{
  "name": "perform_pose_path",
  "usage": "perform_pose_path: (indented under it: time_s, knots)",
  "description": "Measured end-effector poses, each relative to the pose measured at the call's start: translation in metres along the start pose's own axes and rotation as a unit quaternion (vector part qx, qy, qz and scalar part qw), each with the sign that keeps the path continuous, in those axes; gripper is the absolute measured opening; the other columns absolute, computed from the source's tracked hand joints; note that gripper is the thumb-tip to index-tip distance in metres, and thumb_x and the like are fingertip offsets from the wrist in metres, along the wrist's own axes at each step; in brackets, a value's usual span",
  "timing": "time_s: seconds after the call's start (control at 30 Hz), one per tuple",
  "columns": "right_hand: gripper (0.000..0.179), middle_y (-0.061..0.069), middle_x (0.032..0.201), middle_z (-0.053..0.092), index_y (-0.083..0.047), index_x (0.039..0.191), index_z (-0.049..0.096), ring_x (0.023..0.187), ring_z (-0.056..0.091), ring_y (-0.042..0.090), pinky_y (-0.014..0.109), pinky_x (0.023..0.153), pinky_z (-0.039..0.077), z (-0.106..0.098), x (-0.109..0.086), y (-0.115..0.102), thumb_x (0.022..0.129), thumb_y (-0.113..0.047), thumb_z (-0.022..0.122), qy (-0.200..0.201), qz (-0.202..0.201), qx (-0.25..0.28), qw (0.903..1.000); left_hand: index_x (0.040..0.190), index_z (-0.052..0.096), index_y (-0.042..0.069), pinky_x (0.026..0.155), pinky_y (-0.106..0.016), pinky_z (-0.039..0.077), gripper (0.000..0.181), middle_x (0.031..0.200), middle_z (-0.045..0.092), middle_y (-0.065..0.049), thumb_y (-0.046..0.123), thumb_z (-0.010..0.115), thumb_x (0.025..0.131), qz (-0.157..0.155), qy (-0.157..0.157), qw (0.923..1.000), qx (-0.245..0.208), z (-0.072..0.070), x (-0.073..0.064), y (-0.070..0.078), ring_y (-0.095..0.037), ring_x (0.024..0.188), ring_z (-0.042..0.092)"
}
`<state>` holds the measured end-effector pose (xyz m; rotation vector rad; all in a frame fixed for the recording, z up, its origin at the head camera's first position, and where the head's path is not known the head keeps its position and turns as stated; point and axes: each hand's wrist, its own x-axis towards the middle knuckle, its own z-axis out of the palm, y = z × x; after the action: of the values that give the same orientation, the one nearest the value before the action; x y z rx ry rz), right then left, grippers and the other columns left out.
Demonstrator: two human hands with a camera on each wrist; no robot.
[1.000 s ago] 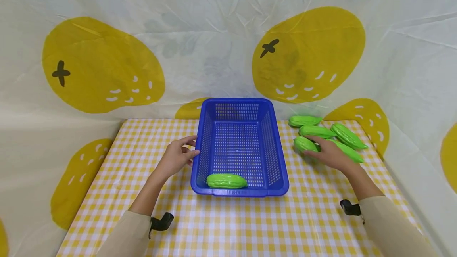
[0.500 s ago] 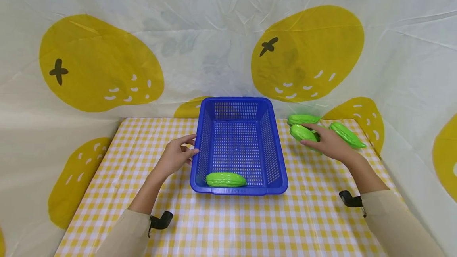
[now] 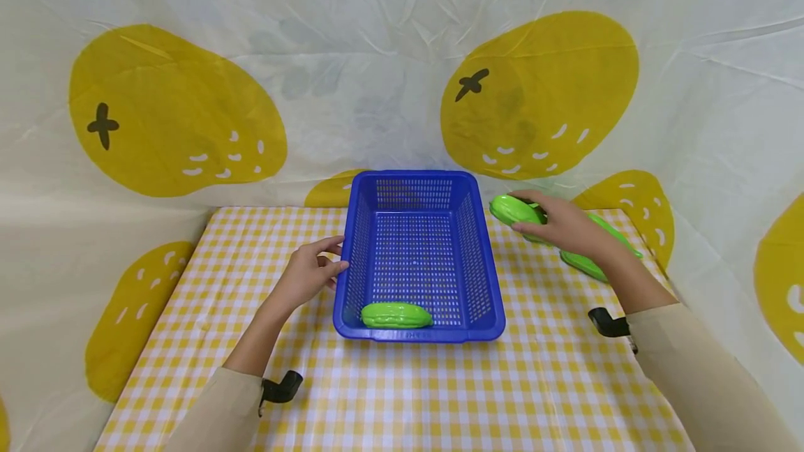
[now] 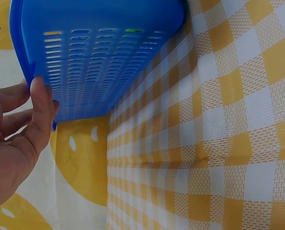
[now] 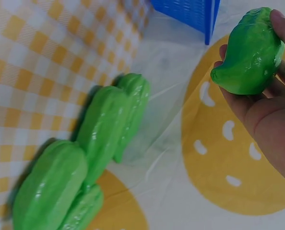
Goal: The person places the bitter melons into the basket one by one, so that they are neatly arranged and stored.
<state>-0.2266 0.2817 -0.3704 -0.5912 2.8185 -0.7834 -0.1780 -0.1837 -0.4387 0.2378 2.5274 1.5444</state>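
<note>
A blue perforated plastic basket stands mid-table, with one bright green bitter melon lying along its near end. At the basket's left rim my left hand pinches the edge; the left wrist view shows its fingertips on the rim. My right hand grips another bitter melon between thumb and fingers, lifted off the table right of the basket's far part. Several more bitter melons lie on the cloth in the right wrist view; in the head view the right hand and forearm partly hide them.
A yellow-and-white checked tablecloth covers the table. Behind it and along both sides hangs a pale sheet printed with big yellow fruit shapes. A black wrist mount sits at the left cuff, and another black mount at the right.
My right hand has picked up a bitter melon from the group and moved it up and left toward the basket. The left hand stays at the rim.
</note>
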Motion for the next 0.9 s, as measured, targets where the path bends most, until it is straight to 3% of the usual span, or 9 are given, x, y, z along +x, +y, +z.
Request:
perform_pose_path:
  time_s: [0.2, 0.5, 0.7, 0.9]
  knots:
    - [0.065, 0.019, 0.139, 0.06, -0.012, 0.156, 0.043, 0.114, 0.063, 0.035, 0.054, 0.089, 0.056, -0.003, 0.014, -0.014, 0.103, -0.042, 0.064, -0.012, -0.014, -0.012, 0.9998, 0.15, 0.052, 0.0, 0.058, -0.034, 0.065, 0.054, 0.125, 0.063, -0.025, 0.005, 0.069, 0.099, 0.002, 0.0, 1.0, 0.002, -0.001, -0.002, -0.002, -0.015, 0.07, 0.068]
    - [0.059, 0.014, 0.132, 0.064, -0.009, 0.151, 0.049, 0.112, 0.064, 0.03, 0.052, 0.09, 0.058, -0.002, 0.036, -0.033, 0.101, -0.034, 0.069, -0.025, -0.033, -0.006, 0.9991, 0.149, 0.051, -0.002, 0.065, -0.052, 0.065, 0.054, 0.125, 0.062, -0.027, 0.004, 0.069, 0.099, 0.013, -0.003, 0.9999, -0.009, -0.002, 0.002, -0.002, -0.017, 0.071, 0.068]
    - [0.061, 0.017, 0.143, 0.059, -0.004, 0.15, 0.05, 0.124, 0.06, 0.036, 0.057, 0.1, 0.055, -0.002, 0.047, -0.042, 0.1, -0.031, 0.071, -0.036, -0.051, -0.028, 0.9977, 0.15, 0.052, -0.001, 0.069, -0.057, 0.065, 0.054, 0.125, 0.063, -0.025, 0.004, 0.069, 0.098, 0.006, -0.004, 0.9999, -0.013, -0.001, 0.003, 0.0, -0.018, 0.072, 0.069]
    - [0.06, 0.015, 0.144, 0.059, -0.006, 0.15, 0.051, 0.129, 0.058, 0.035, 0.056, 0.104, 0.054, 0.0, 0.052, -0.051, 0.101, -0.036, 0.069, -0.056, -0.063, -0.017, 0.9963, 0.15, 0.051, -0.001, 0.06, -0.037, 0.066, 0.054, 0.125, 0.062, -0.026, 0.004, 0.069, 0.098, 0.001, -0.004, 1.0, -0.003, -0.001, 0.001, 0.0, -0.016, 0.072, 0.068]
